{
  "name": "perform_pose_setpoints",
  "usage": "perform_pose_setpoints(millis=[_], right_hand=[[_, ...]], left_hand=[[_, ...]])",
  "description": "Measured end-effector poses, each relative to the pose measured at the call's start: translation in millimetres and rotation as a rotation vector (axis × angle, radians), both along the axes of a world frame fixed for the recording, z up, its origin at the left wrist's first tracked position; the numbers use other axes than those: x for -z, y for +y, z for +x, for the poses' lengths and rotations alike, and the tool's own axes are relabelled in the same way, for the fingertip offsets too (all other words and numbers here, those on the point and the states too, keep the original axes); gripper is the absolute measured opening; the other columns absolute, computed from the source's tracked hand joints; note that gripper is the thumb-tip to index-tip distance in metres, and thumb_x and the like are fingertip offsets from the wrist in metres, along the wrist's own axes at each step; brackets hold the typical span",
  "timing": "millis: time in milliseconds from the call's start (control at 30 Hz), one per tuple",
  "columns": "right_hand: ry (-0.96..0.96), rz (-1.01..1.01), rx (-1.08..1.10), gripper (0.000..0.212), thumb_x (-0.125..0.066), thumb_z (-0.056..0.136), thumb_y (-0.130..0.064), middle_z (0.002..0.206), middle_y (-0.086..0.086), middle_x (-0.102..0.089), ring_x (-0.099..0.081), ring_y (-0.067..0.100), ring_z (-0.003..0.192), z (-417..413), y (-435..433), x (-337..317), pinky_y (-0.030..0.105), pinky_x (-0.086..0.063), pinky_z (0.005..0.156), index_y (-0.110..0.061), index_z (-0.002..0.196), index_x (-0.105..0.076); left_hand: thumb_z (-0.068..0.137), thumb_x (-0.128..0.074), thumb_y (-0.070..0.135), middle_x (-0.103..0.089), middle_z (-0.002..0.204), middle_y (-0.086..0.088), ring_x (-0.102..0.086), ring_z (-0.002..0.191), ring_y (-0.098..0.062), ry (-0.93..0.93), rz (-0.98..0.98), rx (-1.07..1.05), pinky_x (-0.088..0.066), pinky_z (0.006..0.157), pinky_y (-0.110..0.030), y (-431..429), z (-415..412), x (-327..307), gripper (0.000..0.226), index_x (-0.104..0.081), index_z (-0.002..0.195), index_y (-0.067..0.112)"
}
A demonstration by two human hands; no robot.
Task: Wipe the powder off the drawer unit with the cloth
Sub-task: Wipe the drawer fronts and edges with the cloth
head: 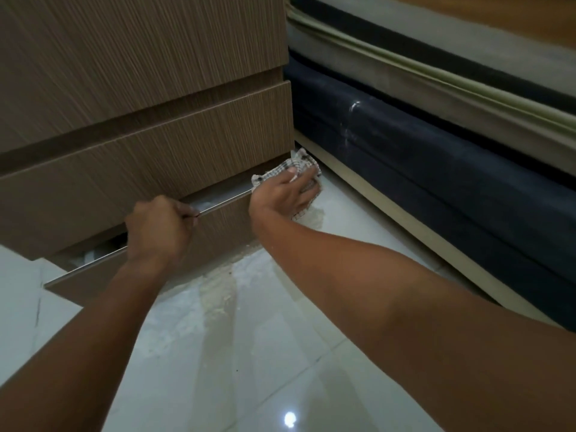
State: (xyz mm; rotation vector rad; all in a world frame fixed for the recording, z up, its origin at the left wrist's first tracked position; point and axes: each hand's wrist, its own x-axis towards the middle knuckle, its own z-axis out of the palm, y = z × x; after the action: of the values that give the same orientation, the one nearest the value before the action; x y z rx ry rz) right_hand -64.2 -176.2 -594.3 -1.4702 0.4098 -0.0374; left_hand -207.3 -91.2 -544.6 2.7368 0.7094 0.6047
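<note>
The brown wood-grain drawer unit (149,98) fills the upper left. Its bottom drawer (224,226) is pulled out a little, with a metal strip along its top edge. My left hand (159,227) is shut on that top edge near the middle. My right hand (285,194) presses a checked white cloth (296,166) against the drawer's right end corner. Pale powder (218,294) lies smeared on the floor tiles in front of the drawer.
A bed stands to the right, with a dark blue base (436,157) streaked with white powder and a grey mattress (436,57) above. Glossy white floor tiles (280,369) spread below. Inside the open drawer something pale shows (90,255).
</note>
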Motion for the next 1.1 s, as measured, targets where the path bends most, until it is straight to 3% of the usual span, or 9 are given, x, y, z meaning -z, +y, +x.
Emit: perform_pose_setpoints(millis=[167, 333, 433, 500, 600, 733, 867, 967, 1100], right_hand=[[0.222, 0.103, 0.121, 0.054, -0.027, 0.108, -0.041, 0.163, 0.010, -0.026, -0.027, 0.029, 0.147, 1, 7, 6, 0.044, -0.020, 0.121, -0.023, 0.159, -0.023], [0.351, 0.168, -0.093, 0.056, -0.030, 0.110, -0.028, 0.159, 0.018, -0.035, -0.041, 0.039, 0.140, -56, 25, 17, 0.038, -0.024, 0.117, -0.013, 0.161, -0.013], [0.132, 0.326, -0.468, 0.059, -0.059, 0.084, 0.023, 0.129, 0.055, -0.041, -0.042, 0.073, 0.116, -89, 41, 46, 0.037, 0.021, 0.119, 0.035, 0.133, -0.028], [0.318, 0.469, -0.422, 0.056, -0.051, 0.099, 0.004, 0.141, 0.043, -0.042, -0.044, 0.062, 0.126, -93, 36, 38, 0.049, 0.001, 0.123, 0.020, 0.146, -0.025], [0.237, 0.048, -0.358, 0.055, -0.029, 0.110, -0.031, 0.163, 0.014, -0.026, -0.037, 0.036, 0.143, -85, 9, 3, 0.040, -0.031, 0.114, -0.016, 0.161, -0.015], [-0.015, -0.125, -0.306, 0.060, -0.026, 0.106, -0.048, 0.168, 0.008, 0.005, -0.012, 0.039, 0.153, -42, -6, -23, 0.058, -0.019, 0.121, -0.034, 0.160, -0.003], [-0.272, -0.432, -0.554, 0.061, -0.026, 0.106, -0.050, 0.166, -0.001, 0.022, 0.016, 0.042, 0.151, -53, -5, -17, 0.057, -0.006, 0.121, -0.035, 0.160, -0.002], [-0.596, -0.863, -0.805, 0.061, -0.029, 0.107, -0.040, 0.168, -0.001, 0.015, 0.027, 0.048, 0.146, -87, -3, 18, 0.057, 0.015, 0.117, -0.026, 0.161, -0.005], [-1.180, -1.248, -0.915, 0.052, -0.041, 0.102, -0.031, 0.154, 0.008, -0.038, -0.019, 0.038, 0.150, -114, 17, 30, 0.060, -0.003, 0.122, -0.020, 0.152, -0.032]], left_hand=[[0.088, -0.069, 0.014, -0.077, 0.097, -0.008, -0.072, 0.090, -0.027, -0.018, -0.039, -0.024, -0.057, 0.089, -0.042, -3, -1, -1, 0.015, -0.079, 0.099, 0.013], [0.088, -0.069, 0.017, -0.077, 0.097, -0.009, -0.073, 0.090, -0.027, -0.006, -0.030, -0.039, -0.057, 0.089, -0.041, -5, -2, -1, 0.016, -0.079, 0.101, 0.016], [0.087, -0.070, 0.019, -0.077, 0.097, -0.009, -0.072, 0.091, -0.027, 0.002, -0.033, -0.045, -0.057, 0.089, -0.040, -6, -4, -3, 0.017, -0.079, 0.101, 0.017], [0.088, -0.069, 0.018, -0.077, 0.099, -0.010, -0.072, 0.092, -0.028, 0.013, -0.033, -0.026, -0.057, 0.088, -0.040, -9, -8, -5, 0.019, -0.078, 0.104, 0.015], [0.088, -0.062, 0.014, -0.075, 0.105, -0.016, -0.070, 0.096, -0.036, 0.097, 0.016, -0.031, -0.056, 0.089, -0.044, -4, -22, -4, 0.029, -0.075, 0.113, 0.019], [0.087, -0.053, 0.008, -0.074, 0.098, -0.020, -0.068, 0.087, -0.044, 0.183, 0.107, -0.154, -0.057, 0.082, -0.049, 13, -52, -3, 0.038, -0.075, 0.113, 0.025], [0.092, -0.052, 0.016, -0.073, 0.087, -0.016, -0.067, 0.078, -0.041, 0.150, 0.089, -0.307, -0.058, 0.074, -0.048, 31, -81, 6, 0.029, -0.078, 0.104, 0.021], [0.095, -0.052, 0.019, -0.074, 0.088, -0.015, -0.067, 0.079, -0.041, 0.111, 0.107, -0.295, -0.057, 0.075, -0.043, 40, -94, 10, 0.028, -0.078, 0.106, 0.024], [0.095, -0.054, 0.021, -0.075, 0.093, -0.016, -0.066, 0.081, -0.042, 0.070, 0.185, -0.250, -0.052, 0.073, -0.039, 51, -107, 10, 0.028, -0.077, 0.110, 0.024]])
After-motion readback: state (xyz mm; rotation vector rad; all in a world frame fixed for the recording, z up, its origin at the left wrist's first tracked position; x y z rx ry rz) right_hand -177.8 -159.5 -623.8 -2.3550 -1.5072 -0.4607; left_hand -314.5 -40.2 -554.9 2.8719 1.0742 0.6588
